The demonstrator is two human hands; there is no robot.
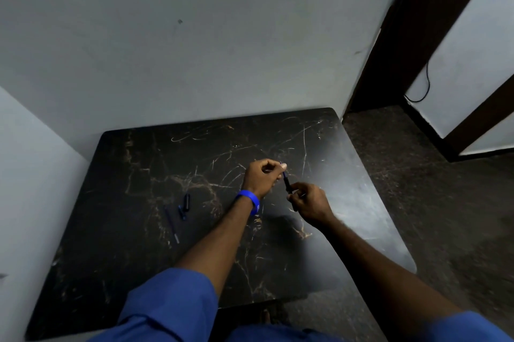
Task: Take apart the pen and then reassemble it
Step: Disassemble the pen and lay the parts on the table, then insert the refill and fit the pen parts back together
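Both hands grip slim dark pen barrel point(287, 183) above scratched black marble-look table point(139, 272): L hand point(262, 176) pinches top, R hand point(310, 202) bottom. Loose pen parts point(184, 206), thin refill point(171, 223) lie at 9 o'clock.

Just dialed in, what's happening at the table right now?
A person is working on a pen above a dark table. The right hand grips the pen barrel at its lower end, and the left hand pinches its upper tip; whether it is pulling a piece out or fitting one in cannot be told. Other pen parts lie on the table to the left: a thin refill, a cap and a small blue piece. So the pen is apart at this moment.
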